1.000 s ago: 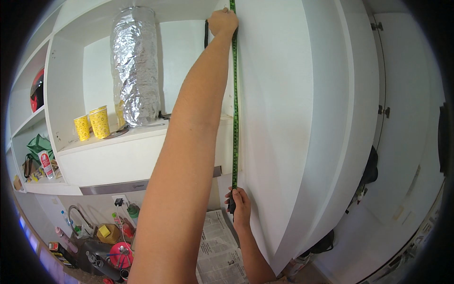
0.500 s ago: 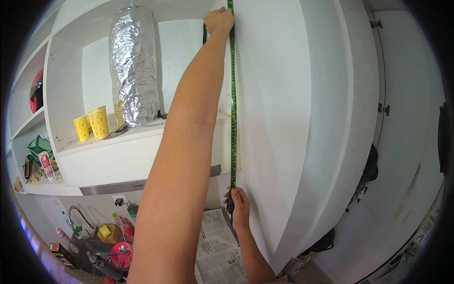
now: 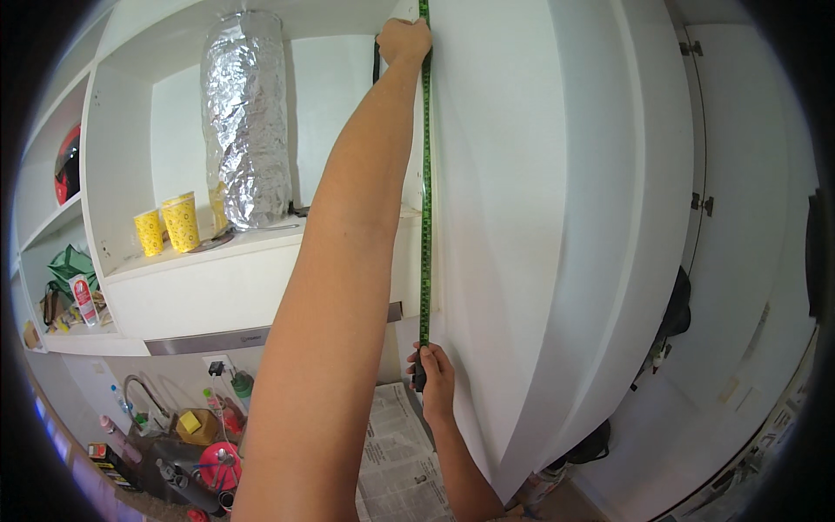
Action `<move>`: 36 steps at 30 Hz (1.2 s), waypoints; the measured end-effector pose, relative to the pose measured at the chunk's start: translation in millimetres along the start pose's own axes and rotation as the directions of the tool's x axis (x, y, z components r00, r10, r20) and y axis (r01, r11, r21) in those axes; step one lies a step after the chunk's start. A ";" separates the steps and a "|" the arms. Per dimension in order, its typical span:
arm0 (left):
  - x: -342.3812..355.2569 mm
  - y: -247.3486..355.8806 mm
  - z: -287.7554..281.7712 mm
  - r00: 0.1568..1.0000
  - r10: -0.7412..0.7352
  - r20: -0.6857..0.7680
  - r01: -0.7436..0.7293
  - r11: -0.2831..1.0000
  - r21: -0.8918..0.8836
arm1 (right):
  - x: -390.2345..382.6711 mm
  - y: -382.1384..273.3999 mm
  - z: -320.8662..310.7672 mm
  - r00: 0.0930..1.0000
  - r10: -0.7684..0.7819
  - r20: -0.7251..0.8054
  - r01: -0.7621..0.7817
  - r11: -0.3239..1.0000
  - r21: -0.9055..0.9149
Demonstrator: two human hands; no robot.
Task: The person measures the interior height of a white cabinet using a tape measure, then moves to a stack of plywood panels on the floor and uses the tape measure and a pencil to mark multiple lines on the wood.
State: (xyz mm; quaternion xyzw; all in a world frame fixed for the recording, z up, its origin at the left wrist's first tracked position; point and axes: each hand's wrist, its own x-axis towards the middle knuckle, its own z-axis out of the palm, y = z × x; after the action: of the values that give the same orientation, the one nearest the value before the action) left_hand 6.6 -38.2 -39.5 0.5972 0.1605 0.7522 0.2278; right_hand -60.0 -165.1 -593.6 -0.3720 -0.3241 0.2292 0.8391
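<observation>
A green tape measure blade runs nearly straight up along the edge of a white cabinet side panel and leaves the picture at the top. My left hand is raised high, its fingers curled closed over the upper part of the blade; the fingertips are partly hidden. Lower down, my right hand grips the dark tape measure case, where the blade comes out. My left forearm crosses in front of the shelf and hides part of it.
A tall foil-wrapped cylinder and yellow paper cups stand on the open shelf. A red and black helmet sits farther left. Below are a cluttered sink area with a faucet, a pink bowl and spread newspaper.
Both hands keep their hold. The lower end of the tape and my right hand have shifted slightly left; my left hand sits almost the same.
</observation>
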 end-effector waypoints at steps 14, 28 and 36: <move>32.2 5.5 -4.8 0.988 0.111 0.106 -0.132 0.967 0.219 | -21.8 26.0 7.0 0.976 -0.213 -0.036 0.202 0.958 -0.201; 15.4 37.3 -42.7 0.857 0.142 0.495 0.069 0.921 -0.383 | -27.7 43.5 5.0 0.980 -0.176 0.096 0.183 0.981 -0.069; -11.9 61.3 -72.5 0.854 0.272 0.444 -0.017 0.867 -0.498 | -31.7 34.1 1.4 0.994 -0.060 0.088 0.062 0.998 -0.012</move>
State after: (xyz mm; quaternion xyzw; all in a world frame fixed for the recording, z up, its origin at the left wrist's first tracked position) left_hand -70.9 -94.2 -34.9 0.7071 -0.1412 0.6026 0.3420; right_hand -87.5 -163.2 -631.1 -0.3576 -0.3736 0.2173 0.8278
